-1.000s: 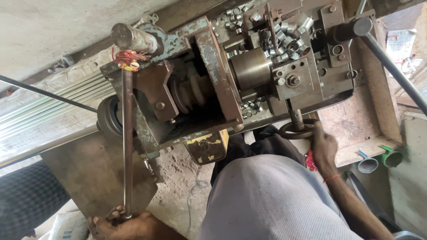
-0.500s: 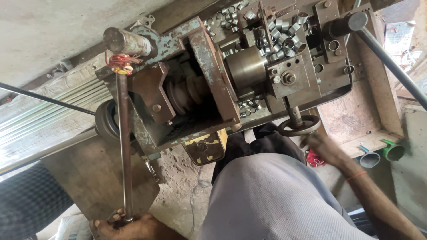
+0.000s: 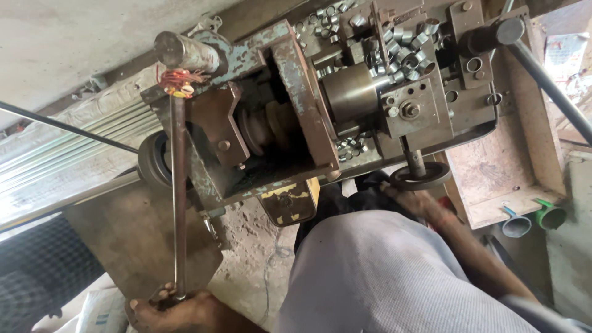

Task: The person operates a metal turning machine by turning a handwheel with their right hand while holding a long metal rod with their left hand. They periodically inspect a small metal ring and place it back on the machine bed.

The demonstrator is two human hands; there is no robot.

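A worn metal machine point(image 3: 320, 105) with peeling blue-green paint fills the upper middle of the view. My left hand point(image 3: 176, 307) grips the lower end of a long steel lever point(image 3: 179, 203) that rises to a shaft wrapped in red thread point(image 3: 179, 80). My right hand point(image 3: 419, 197) rests on a round dark handwheel point(image 3: 420, 177) under the machine's front plate. Several small metal rings point(image 3: 394, 37) lie heaped on top of the machine, and a thick steel spindle point(image 3: 351, 92) sits in its middle.
A wooden tray point(image 3: 505, 166) stands to the right of the machine, with a blue point(image 3: 515, 225) and a green pipe end point(image 3: 549, 216) below it. A dark rod point(image 3: 549, 86) slants at far right. Bundled steel bars point(image 3: 61, 160) lie at left. My grey-clad knee point(image 3: 382, 277) fills the lower centre.
My left hand has come further into view on the lever end, which has shifted slightly. My right hand stays at the handwheel. The view has moved a little.
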